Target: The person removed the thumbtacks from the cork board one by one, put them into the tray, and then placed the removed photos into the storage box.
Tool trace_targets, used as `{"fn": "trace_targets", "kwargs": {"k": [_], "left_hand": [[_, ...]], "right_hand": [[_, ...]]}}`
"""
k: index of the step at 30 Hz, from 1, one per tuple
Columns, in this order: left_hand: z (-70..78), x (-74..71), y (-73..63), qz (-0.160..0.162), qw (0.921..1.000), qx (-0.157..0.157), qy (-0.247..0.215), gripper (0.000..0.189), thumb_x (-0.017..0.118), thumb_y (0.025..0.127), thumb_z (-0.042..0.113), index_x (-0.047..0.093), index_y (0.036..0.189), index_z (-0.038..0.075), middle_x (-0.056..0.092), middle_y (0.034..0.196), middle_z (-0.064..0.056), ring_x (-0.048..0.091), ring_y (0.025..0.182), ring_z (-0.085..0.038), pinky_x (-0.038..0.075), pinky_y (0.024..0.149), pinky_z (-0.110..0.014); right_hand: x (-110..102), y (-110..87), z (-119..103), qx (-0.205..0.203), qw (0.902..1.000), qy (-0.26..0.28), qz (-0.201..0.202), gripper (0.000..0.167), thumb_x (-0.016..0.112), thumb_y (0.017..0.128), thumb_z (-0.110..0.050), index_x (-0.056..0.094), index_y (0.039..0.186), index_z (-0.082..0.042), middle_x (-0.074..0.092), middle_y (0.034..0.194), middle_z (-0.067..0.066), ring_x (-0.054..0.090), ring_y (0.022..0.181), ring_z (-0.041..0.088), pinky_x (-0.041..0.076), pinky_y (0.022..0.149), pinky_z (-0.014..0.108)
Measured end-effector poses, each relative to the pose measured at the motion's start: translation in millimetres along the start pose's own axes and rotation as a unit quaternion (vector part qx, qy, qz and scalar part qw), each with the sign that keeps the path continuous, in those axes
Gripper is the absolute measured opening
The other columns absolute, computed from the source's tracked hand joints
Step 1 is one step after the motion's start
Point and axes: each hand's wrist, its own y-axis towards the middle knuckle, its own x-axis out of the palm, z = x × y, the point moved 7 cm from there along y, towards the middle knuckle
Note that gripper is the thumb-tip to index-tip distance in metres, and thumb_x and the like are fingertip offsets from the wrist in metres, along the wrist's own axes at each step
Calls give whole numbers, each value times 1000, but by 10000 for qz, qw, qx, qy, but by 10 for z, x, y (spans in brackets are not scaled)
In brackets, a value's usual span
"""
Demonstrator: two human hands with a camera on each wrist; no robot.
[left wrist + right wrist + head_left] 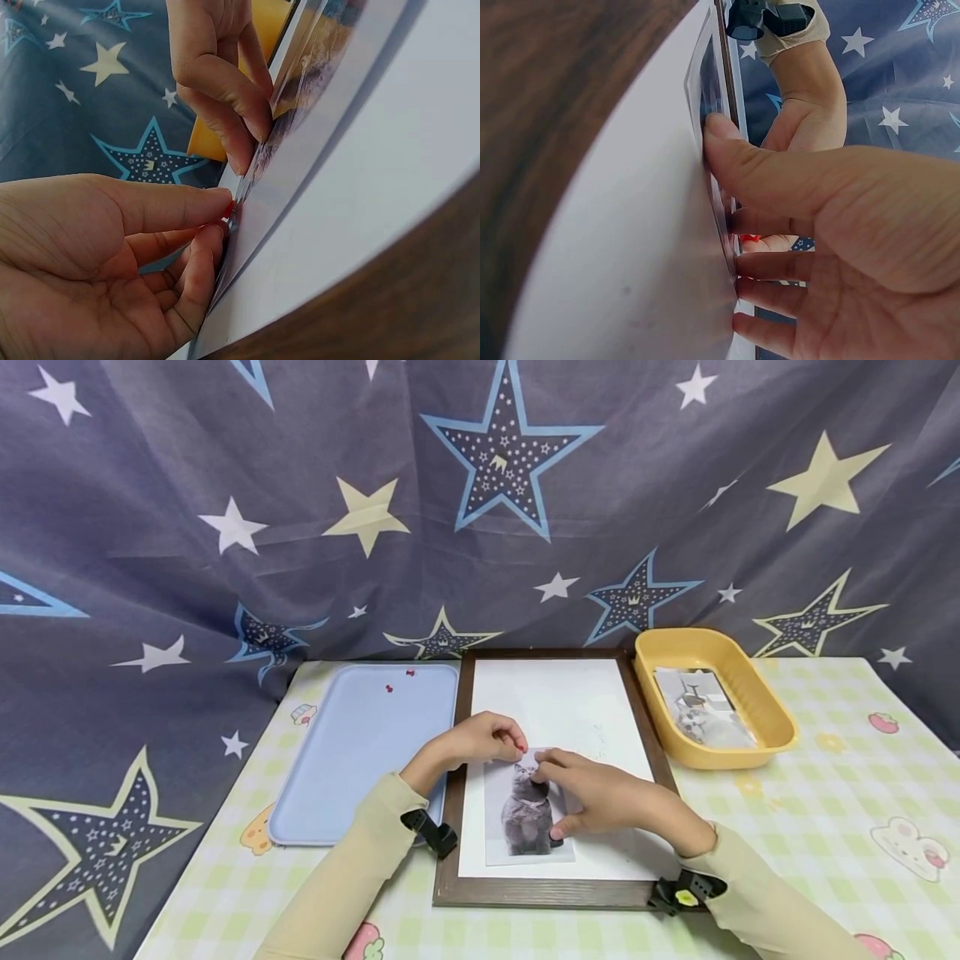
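A photo of a grey cat lies on the white board inside its dark brown frame. My left hand is at the photo's top edge, pinching a red push pin between thumb and fingertips. In the left wrist view the pin's tip end is close against the photo; whether it has gone into the board cannot be seen. My right hand rests on the photo's right side, its fingers spread and its thumb pressing near the lower part.
Left of the board is a light blue tray with two red push pins, one pin nearer than the other pin. A yellow basket with more photos stands at the right. A starry curtain hangs behind.
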Motion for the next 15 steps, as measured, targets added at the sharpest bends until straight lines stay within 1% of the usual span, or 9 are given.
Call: {"fn": "trace_targets", "kwargs": {"k": [6, 9, 12, 15], "left_hand": [[-2, 2, 2, -9, 9999, 40, -114, 3, 67, 91, -2, 66, 94, -1, 56, 71, 4, 47, 66, -9, 39, 63, -20], [-7, 1, 4, -1, 9999, 45, -139, 4, 68, 91, -2, 65, 92, 2, 56, 71, 4, 47, 66, -9, 39, 63, -20], [-10, -2, 3, 6, 9999, 42, -135, 4, 68, 91, -1, 65, 92, 3, 57, 72, 4, 48, 66, -9, 39, 63, -20], [-2, -7, -1, 3, 9999, 56, -123, 3, 67, 92, 0, 66, 94, 1, 58, 73, 4, 48, 67, -10, 40, 64, -21]], "right_hand": [[3, 1, -5, -22, 10000, -12, 7, 64, 84, 83, -33, 56, 135, -5, 43, 154, 22, 43, 143, 39, 41, 117, 53], [-1, 0, -9, -32, 10000, -10, 15, 64, 84, 83, -33, 56, 135, -5, 43, 154, 22, 43, 143, 39, 41, 117, 53], [-6, -3, -12, -34, 10000, -1, 11, 64, 84, 83, -32, 56, 135, -5, 43, 154, 22, 43, 143, 40, 41, 117, 53], [-8, 0, -10, -52, 10000, -22, 16, 64, 84, 83, -33, 56, 135, -5, 43, 154, 22, 43, 143, 40, 41, 116, 53]]}}
